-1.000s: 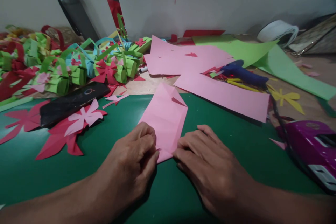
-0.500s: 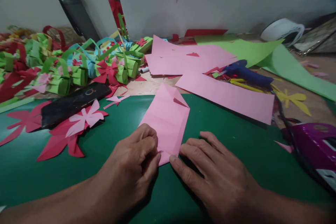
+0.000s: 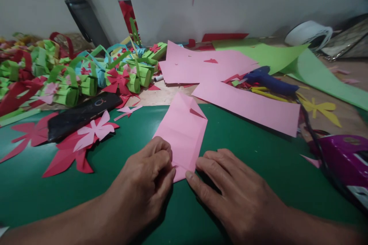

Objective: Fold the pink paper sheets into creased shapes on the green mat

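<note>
A folded pink paper (image 3: 185,134) lies at the middle of the green mat (image 3: 115,214), its far end creased to a slanted peak. My left hand (image 3: 149,178) is closed, its fingers curled and pinching the paper's near left edge. At the near right corner, my right hand (image 3: 235,191) has its thumb on the bottom fold and its index finger against the right side. The bottom edge shows a narrow folded strip between both thumbs. What lies under my left fingers is hidden.
Pink sheets (image 3: 207,63) lie behind, beside a blue glue gun (image 3: 273,80). A purple device (image 3: 345,164) with a black cord is at right. Leftward are a black phone (image 3: 84,115), paper flowers (image 3: 94,134) and several small green paper baskets (image 3: 64,88).
The outer fingers of my right hand have drawn in toward the others. Both hands keep their places on the pink paper, and the view has shifted slightly.
</note>
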Demonstrator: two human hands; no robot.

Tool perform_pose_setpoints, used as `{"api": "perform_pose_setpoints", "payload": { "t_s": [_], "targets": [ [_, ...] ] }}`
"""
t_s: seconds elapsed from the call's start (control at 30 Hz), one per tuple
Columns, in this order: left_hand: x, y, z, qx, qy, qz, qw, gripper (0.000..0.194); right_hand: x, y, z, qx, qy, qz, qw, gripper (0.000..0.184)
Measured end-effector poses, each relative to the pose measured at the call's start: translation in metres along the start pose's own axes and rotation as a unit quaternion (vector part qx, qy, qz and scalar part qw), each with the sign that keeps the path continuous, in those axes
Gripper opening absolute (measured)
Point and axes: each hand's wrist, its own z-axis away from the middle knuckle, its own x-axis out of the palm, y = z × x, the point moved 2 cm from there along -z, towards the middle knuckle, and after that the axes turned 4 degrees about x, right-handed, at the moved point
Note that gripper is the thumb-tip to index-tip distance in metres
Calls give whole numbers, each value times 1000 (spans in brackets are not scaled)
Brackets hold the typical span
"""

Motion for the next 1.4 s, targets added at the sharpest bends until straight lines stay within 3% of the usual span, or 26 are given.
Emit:
{"api": "perform_pose_setpoints", "payload": {
  "t_s": [0.13,0.37,0.47,0.67,0.87,1.1,1.3,1.4],
  "targets": [
    [-1,1,0,6,5,1,1000,22,3,0,-1,-7,-12,6,1000,14],
    [2,-2,5,-17,-1,-94,995,13,4,2,0,-22,-19,5,1000,16],
    [3,-6,7,-14,16,-75,997,9,4,2,0,-23,-21,8,999,17],
    [3,-8,15,10,-39,-136,990,21,3,1,-1,-22,-30,8,999,15],
    [-4,2,23,132,-57,-224,964,27,-1,0,-2,-25,-65,21,997,16],
    [-2,12,26,188,-44,-252,948,21,-2,-1,-5,-32,-77,33,996,19],
    [-3,20,28,172,-77,-232,954,28,-4,-2,-6,-40,-107,52,992,19],
    [-2,21,28,148,-127,-225,955,38,-7,-4,-6,-42,-119,62,990,19]
  ]
}}
